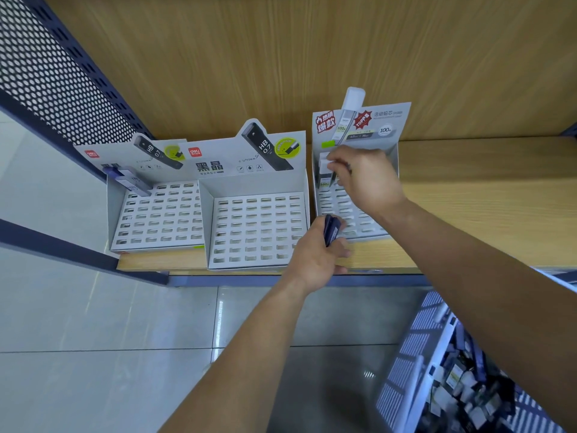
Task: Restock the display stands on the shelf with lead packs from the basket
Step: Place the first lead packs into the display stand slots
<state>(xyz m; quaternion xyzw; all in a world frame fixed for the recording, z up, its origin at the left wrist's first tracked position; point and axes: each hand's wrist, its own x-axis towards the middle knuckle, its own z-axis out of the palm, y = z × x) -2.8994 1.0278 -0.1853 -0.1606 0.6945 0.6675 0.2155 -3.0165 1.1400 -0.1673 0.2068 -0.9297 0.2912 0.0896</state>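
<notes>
Lead packs are appearing in both hands and in the basket (415, 364) at lower right. The right hand (363, 176) is reaching over the right display stand (392, 157), its fingers pinched together on a white lead pack (324, 173) at the stand's rear left corner; this pack is standing roughly upright, its long axis running from the slotted tray toward the printed backboard. The left hand (315, 257) is hovering at the front edge of the shelf (484, 198), fingers clamped on a dark blue lead pack (331, 229); this pack's long axis is pointing up and away from the viewer, its upper end lying over the front left corner of the right stand. The 2 hands are apart, the right above and beyond the left.

Outward, the middle display stand (259, 226) is sitting just beside the right one, its slotted tray showing open slots. The left display stand (156, 214) is touching the middle one and is holding 1 purple-blue pack (131, 182), tilted, in its rear left area. All 3 stands are resting on a light wood-grain shelf with a matching back panel (281, 57). A perforated dark panel (53, 73) is bounding the shelf at left. Glossy pale floor tiles (93, 339) are lying below. The white slatted basket is holding a jumble of dark and light packs.
</notes>
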